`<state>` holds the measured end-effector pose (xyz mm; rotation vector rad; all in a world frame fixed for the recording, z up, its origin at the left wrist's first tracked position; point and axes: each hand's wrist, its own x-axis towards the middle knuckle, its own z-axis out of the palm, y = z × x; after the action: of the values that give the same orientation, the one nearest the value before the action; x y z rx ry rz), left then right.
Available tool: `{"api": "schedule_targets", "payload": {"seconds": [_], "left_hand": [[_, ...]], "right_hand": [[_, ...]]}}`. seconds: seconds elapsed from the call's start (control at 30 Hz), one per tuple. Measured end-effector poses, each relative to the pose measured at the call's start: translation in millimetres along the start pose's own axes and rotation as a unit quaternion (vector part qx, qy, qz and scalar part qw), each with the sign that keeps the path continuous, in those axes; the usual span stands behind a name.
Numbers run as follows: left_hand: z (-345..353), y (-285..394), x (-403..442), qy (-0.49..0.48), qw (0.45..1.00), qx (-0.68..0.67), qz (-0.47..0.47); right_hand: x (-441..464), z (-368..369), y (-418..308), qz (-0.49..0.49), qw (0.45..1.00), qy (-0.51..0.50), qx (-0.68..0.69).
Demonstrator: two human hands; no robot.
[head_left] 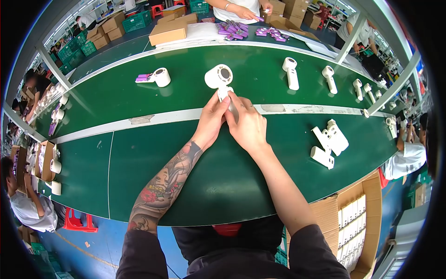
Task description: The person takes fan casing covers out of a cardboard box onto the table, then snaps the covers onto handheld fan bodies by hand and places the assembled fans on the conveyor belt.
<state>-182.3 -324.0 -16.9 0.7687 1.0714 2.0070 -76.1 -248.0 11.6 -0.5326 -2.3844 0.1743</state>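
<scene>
A white handheld fan (214,77) is in both my hands, its round head up and its handle pointing toward me. My left hand (210,120) is closed around the left side of the handle. My right hand (247,122) grips the handle's other side, with both thumbs close together on it. My fingers hide most of the handle. The fan is held above the near edge of the green belt. Over to the right, several loose white handle covers (335,137) lie on the green worktop (213,186).
Along the green belt (255,83) lie more white fans (291,74), and one fan with purple cells (147,78) exposed. Purple batteries (232,30) are piled opposite, near a co-worker's hand (242,12). A cardboard box (376,204) of white parts stands at lower right. Co-workers sit at both sides.
</scene>
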Motion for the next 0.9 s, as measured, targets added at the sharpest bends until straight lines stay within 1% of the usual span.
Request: {"api": "schedule_targets", "payload": {"seconds": [0.03, 0.23, 0.4, 0.47, 0.53, 0.57, 0.7, 0.73, 0.8, 0.87, 0.9], "left_hand": [[-1.3, -1.2, -0.5, 0.000, 1.000, 0.003, -0.002], [0.2, 1.7, -4.3, -0.002, 1.000, 0.001, 0.000], [-5.7, 3.7, -5.7, -0.002, 1.000, 0.003, 0.004], [-5.7, 3.7, -5.8, -0.001, 1.000, 0.013, 0.009], [-7.4, 5.4, -7.8, -0.002, 1.000, 0.021, 0.015], [-8.1, 5.6, -8.6, -0.002, 1.000, 0.021, 0.015], [-10.8, 4.8, -11.0, -0.028, 0.990, 0.137, 0.014], [-13.5, 1.8, -11.1, -0.030, 0.990, 0.138, 0.011], [-16.5, -4.8, -3.9, -0.044, 0.972, 0.208, 0.097], [-23.0, -11.4, -0.8, -0.057, 0.943, 0.274, 0.180], [-22.1, -9.7, -2.4, -0.058, 0.943, 0.274, 0.179]], "right_hand": [[-0.8, 1.3, 0.4, -0.016, 1.000, 0.011, -0.004], [-1.3, -1.1, 0.2, -0.021, 1.000, 0.006, -0.004], [-5.7, 3.0, -4.7, -0.006, 0.999, -0.020, 0.042], [-6.5, 14.4, 1.5, 0.037, 0.977, -0.012, 0.208], [-8.4, 25.2, 4.5, 0.080, 0.928, -0.002, 0.364], [-9.5, 26.7, 4.9, 0.080, 0.928, -0.002, 0.365], [-16.0, 30.9, 8.7, 0.119, 0.936, -0.071, 0.323], [-17.0, 29.5, 7.0, 0.122, 0.935, -0.070, 0.324], [-12.2, 21.5, 7.2, 0.133, 0.929, -0.082, 0.336], [-10.9, 18.0, 4.6, 0.145, 0.922, -0.097, 0.347], [-11.6, 18.1, 4.3, 0.146, 0.921, -0.097, 0.347]]}}
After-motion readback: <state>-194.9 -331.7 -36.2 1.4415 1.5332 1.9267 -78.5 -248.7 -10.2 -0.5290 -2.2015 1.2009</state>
